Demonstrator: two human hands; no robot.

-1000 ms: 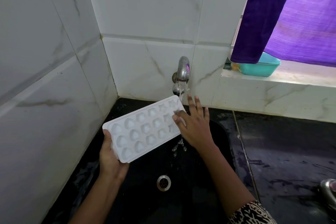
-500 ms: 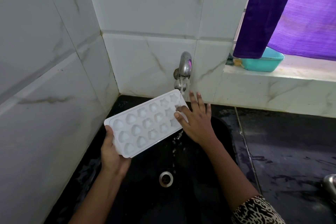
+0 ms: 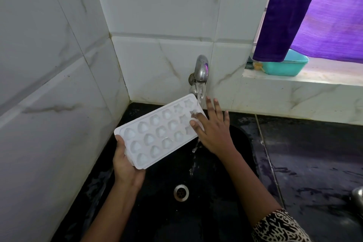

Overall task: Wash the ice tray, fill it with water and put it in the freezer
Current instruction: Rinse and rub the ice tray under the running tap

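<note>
Head view. Grips near end of white plastic ice tray point(image 3: 157, 131) in left hand point(image 3: 125, 165); rests straight fingers of right hand point(image 3: 214, 133) on far end; holds it tilted under running steel tap point(image 3: 201, 68), over black sink point(image 3: 157, 212), probably to shed rinse water.

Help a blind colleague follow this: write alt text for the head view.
A person's left hand grips the near end of a white plastic ice tray, held under water running from a silver metal wall tap, while the right hand rests straight fingers on its far end. Below lies a black sink.
</note>
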